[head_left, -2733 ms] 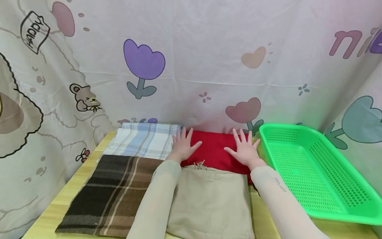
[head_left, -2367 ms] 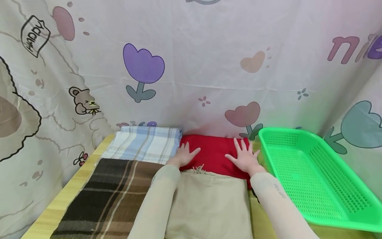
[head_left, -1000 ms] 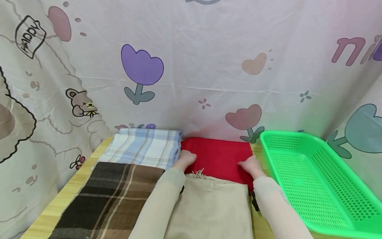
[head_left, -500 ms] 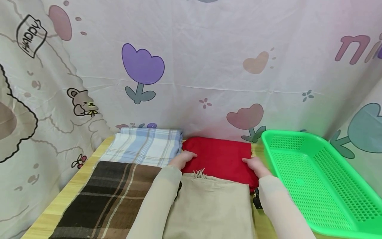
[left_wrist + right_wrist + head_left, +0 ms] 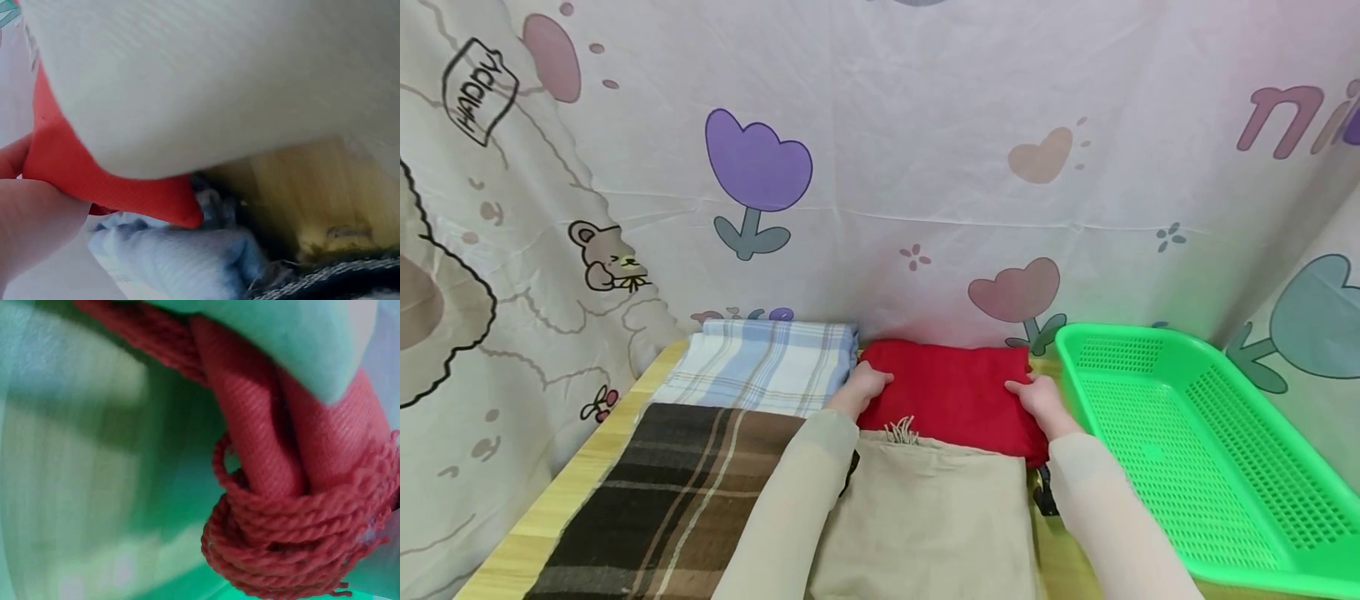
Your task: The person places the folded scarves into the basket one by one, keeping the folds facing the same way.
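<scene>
A folded red scarf point(image 5: 951, 392) lies at the back of the table, its near edge overlapped by a folded beige scarf point(image 5: 932, 517) with a short fringe. My left hand point(image 5: 867, 387) grips the red scarf's left side, thumb on top. On the opposite side my right hand point(image 5: 1043, 402) holds it the same way, fingers tucked underneath and hidden. In the left wrist view, the thumb point(image 5: 37, 219) pinches a taut corner of red cloth over bluish fabric. Twisted red fringe point(image 5: 281, 544) hangs in loops below the folds in the right wrist view.
Left of the hands lie a blue-and-white plaid scarf point(image 5: 760, 362) and, nearer, a brown plaid one point(image 5: 685, 492). A green perforated basket point(image 5: 1120, 331) stands at the right. Behind the wooden table point(image 5: 561, 500) hangs a printed curtain point(image 5: 880, 150).
Both hands lay spread flat on the red scarf, then slid out to its sides and took hold. The scarf now looks bunched and slightly raised along its edges.
</scene>
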Available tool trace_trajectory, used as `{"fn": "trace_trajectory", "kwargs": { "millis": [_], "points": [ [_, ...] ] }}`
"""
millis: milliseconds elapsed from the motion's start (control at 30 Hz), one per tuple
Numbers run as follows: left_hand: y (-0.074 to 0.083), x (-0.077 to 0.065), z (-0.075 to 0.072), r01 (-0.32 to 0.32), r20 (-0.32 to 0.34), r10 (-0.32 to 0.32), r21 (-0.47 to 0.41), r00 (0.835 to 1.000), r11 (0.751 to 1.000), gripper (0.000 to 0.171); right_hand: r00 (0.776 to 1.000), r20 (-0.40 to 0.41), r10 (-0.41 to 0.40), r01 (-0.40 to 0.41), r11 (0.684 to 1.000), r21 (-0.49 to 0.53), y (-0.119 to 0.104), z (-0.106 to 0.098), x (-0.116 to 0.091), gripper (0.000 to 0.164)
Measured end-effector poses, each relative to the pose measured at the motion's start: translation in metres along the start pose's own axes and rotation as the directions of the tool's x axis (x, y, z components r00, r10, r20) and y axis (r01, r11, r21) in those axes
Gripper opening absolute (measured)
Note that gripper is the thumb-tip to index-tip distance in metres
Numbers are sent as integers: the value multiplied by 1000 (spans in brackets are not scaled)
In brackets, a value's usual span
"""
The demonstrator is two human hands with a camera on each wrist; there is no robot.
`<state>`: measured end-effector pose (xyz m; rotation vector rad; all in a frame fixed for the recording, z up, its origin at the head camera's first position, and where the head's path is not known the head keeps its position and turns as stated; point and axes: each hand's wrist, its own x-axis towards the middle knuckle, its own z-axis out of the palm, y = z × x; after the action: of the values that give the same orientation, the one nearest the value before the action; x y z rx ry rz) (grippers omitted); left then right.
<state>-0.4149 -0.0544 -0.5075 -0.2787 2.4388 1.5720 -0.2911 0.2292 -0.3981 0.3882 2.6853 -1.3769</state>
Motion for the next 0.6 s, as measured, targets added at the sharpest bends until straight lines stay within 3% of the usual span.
{"fn": "trace_trajectory", "kwargs": {
  "millis": [67,100,200,300,367,467,533,600],
  "points": [
    [10,-16,-5,-22,7,22,9,1000,1000,82,1000,-4,-22,22,1000,-23,-4,-1,-1,50],
    [6,-3,-2,-27,0,27,2,1000,1000,84,999,-9,-34,33,999,-36,-5,-2,-1,50],
    [0,9,-2,-52,-24,52,-10,998,999,85,997,-27,-72,70,996,-60,-10,-4,0,49],
    [6,6,-6,-60,-40,59,-21,997,998,84,994,-41,-98,95,993,-70,-15,-8,0,47],
    [25,-22,-13,-56,-40,55,-27,998,998,82,992,-45,-115,111,991,-75,-19,-11,-2,46],
    [63,-79,-26,-39,-29,37,-56,999,998,75,991,-45,-129,125,989,-77,-24,-17,-5,47],
    [83,-109,-34,-37,-22,36,-82,999,996,71,990,-45,-133,130,989,-71,-28,-20,-6,48],
    [94,-126,-39,-51,-20,49,-85,999,995,70,990,-43,-132,130,990,-61,-30,-23,-6,48]
  ]
}}
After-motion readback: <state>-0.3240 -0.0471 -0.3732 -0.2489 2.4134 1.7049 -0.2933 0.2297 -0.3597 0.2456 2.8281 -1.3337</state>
